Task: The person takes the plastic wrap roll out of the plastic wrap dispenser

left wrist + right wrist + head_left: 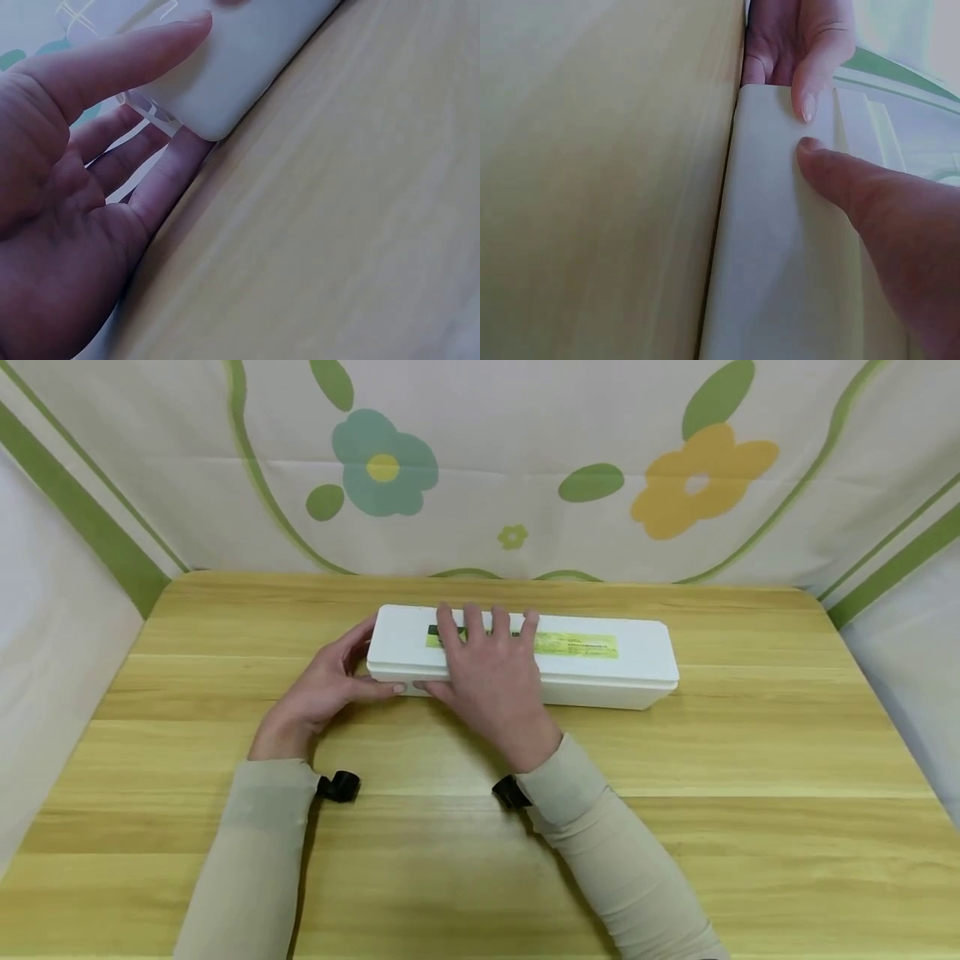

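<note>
A long white lidded box point(637, 653) lies lengthwise across the table in the head view, a yellow-green printed label point(581, 645) on its top. My left hand point(318, 685) grips the box's left end, thumb on the front side and fingers behind the end. Spread over the lid, my right hand point(495, 681) holds the box with its fingertips at the far edge and its thumb on the front wall. In the right wrist view the right thumb point(870, 187) presses the white side close to the left thumb point(815, 79). The box's inside is hidden under its lid.
The wooden table point(420, 860) has light yellow grain. Behind it hangs a white cloth point(480, 443) printed with flowers and leaves, and its sides close in left and right. A small black wrist mount point(343, 786) sits at the left cuff, another point(512, 793) at the right.
</note>
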`<state>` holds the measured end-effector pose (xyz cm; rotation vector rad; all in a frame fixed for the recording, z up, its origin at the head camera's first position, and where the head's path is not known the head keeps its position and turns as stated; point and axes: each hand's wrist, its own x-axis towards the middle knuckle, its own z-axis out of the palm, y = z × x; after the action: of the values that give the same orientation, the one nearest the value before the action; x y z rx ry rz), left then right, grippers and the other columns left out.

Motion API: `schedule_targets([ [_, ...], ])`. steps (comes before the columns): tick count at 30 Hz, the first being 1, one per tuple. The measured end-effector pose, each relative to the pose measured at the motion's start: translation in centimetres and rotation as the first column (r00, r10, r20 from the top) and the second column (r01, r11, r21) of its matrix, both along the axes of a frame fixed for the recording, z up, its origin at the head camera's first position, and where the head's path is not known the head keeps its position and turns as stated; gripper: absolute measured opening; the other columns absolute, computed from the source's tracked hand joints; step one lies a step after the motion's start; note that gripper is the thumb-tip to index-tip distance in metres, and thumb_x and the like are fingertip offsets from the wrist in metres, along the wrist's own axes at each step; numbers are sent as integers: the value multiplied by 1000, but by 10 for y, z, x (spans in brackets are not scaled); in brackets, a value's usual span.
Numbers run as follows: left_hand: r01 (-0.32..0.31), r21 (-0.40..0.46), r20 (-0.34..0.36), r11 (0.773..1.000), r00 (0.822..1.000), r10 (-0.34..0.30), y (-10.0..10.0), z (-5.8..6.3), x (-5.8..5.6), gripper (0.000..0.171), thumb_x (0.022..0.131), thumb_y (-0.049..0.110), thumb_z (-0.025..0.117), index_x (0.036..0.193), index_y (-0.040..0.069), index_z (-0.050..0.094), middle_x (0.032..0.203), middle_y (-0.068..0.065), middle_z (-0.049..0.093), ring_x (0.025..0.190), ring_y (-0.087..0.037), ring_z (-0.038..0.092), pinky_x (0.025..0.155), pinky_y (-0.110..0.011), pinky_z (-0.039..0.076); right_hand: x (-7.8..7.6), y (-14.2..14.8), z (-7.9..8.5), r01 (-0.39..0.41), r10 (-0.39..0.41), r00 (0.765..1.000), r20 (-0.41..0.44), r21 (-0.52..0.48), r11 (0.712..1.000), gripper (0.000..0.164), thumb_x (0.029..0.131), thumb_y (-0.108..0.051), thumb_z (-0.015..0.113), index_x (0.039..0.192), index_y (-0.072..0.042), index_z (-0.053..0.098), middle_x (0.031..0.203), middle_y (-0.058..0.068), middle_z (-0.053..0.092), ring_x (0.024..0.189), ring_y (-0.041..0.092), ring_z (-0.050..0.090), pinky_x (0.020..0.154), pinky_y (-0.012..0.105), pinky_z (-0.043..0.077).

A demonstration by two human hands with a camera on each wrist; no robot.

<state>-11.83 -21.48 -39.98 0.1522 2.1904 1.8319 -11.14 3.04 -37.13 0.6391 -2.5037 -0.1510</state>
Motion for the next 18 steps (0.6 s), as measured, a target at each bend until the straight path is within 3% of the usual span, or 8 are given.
schedule_targets([
  [8,11,-25,-15,1000,1000,-11,-2,-4,0,102,85,-2,89,168,30,38,168,-1,43,155,-21,35,101,-16,52,1,3,2,-13,11,999,33,52,999,98,87,-90,58,150,-15,54,129,12,69,113,43,69,94,68,53],
  [18,5,2,-17,1000,1000,-5,-1,-3,-1,101,85,-5,88,168,28,40,165,-1,46,151,-20,40,98,-18,56,2,4,5,-22,19,999,50,56,998,97,89,-84,64,154,-13,53,134,13,68,118,43,66,96,69,51],
])
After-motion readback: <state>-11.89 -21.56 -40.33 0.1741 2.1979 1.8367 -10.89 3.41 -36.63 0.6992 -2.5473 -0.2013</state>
